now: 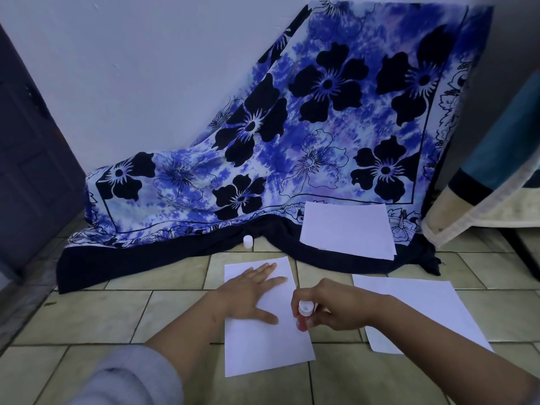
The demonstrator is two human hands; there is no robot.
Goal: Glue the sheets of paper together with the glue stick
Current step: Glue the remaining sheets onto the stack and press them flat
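Glue Stick Held at the Edge of the Middle Sheet

A blue floral cloth (306, 135) hung down the pale wall (131, 68) and spilled its dark hem onto the tiled floor (117, 311), filling most of the view behind the work. A dark door (32, 159) stood at the left, and a blanket (482, 200) with a cream border hung in from the right. A small white cap (247, 241) stood upright on the floor just in front of the cloth's hem, well apart from both hands. A stack of paper (347, 229) lay on the cloth's lower edge, beyond the hands and to the right. A grey sleeve (128, 378) showed at the bottom left corner.

Two single sheets lay flat on the floor. The middle sheet (263, 346) lay straight ahead of the person; the right sheet (423, 311) lay beside it with a strip of tile between them, and the right forearm crossed over its near corner.

The left hand (251, 293) rested flat on the upper half of the middle sheet, its fingers (271, 268) straight and spread wide, the thumb stretched out toward the right.

The right hand (336, 308) hovered at the middle sheet's right edge, fingers curled around the glue stick (304, 317). The stick stood nearly upright, its white end turned up toward the camera and its red body below, pinched between thumb and fingertips. The stick's lower end sat right at the paper's edge; whether it touched the sheet could not be told
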